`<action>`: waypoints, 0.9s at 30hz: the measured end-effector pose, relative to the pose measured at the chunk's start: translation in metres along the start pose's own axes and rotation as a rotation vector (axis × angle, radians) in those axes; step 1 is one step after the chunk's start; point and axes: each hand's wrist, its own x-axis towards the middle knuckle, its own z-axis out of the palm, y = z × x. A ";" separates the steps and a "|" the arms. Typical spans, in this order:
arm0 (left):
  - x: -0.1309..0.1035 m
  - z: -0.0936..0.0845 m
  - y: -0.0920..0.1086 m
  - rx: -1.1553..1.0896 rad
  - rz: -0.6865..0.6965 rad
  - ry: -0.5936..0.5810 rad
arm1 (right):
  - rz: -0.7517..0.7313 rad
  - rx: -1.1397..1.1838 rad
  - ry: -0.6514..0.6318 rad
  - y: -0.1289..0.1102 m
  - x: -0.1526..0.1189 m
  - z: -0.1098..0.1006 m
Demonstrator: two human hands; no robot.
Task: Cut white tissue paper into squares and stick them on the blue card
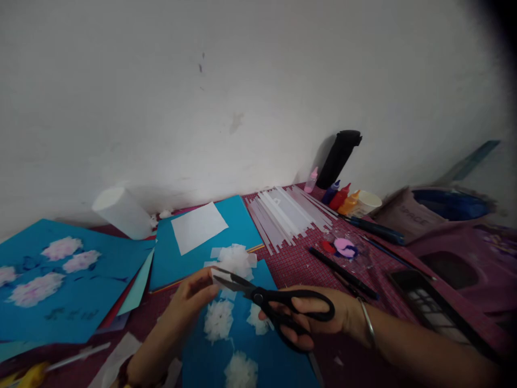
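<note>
My right hand [341, 304] grips black-handled scissors [283, 297], with fingers through the handle loops and the blades parted. Between the fingertips of my left hand [189, 296] is a small piece of white paper [217, 274], right at the blades. Below both hands lies a blue sheet [202, 364] bearing several ruffled white paper flowers [218, 320]. Some of these are partly hidden by my hands and the scissors. Behind it, a square of white paper [198, 227] rests on another blue sheet [242, 221].
A finished-looking blue flower picture [121, 253] and a white roll [121, 213] are at left. White strips [288, 215], paint bottles [339, 196], a black pen [343, 272], a dark-screened phone [436, 307] and a pink bag [440, 248] lie right. A wall [258, 108] rises behind.
</note>
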 end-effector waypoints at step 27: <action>0.019 0.012 0.006 -0.113 -0.222 0.275 | 0.058 -0.823 0.272 -0.039 0.001 0.014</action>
